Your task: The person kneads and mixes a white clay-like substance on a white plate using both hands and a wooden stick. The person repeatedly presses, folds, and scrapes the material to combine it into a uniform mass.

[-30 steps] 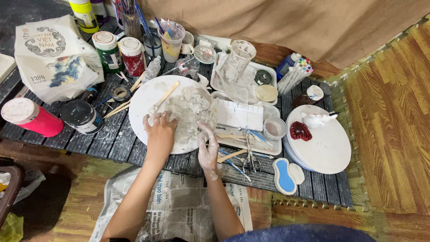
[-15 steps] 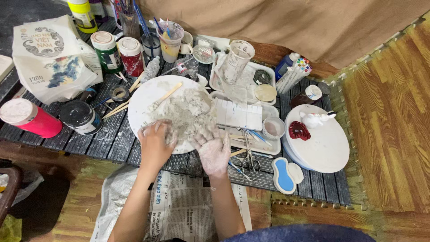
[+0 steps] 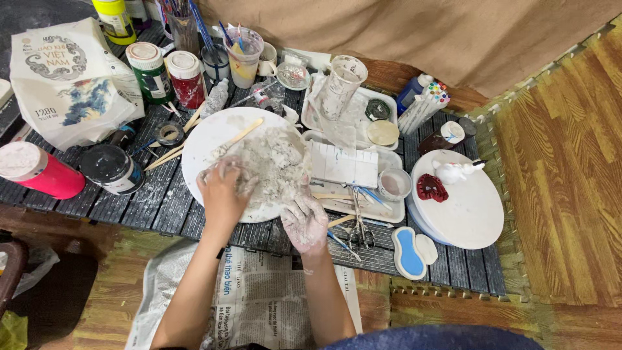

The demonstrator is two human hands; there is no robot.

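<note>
Both hands, left hand [image 3: 222, 192] and right hand [image 3: 303, 220], press fingers-spread into wet white clay [image 3: 269, 170] on round white plate [image 3: 223, 162], bench front edge. Soft, sticky, crumbly; scoop from underneath.

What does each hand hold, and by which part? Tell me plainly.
Neither lifts anything. The left hand and right hand both press into the near edge of the white clay mass on the round white board.

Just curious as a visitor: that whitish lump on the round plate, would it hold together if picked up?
Probably not. The pale clay mass looks wet and crumbly, so it may sag or break apart. It coats the right hand, so it likely sticks rather than slips.
</note>
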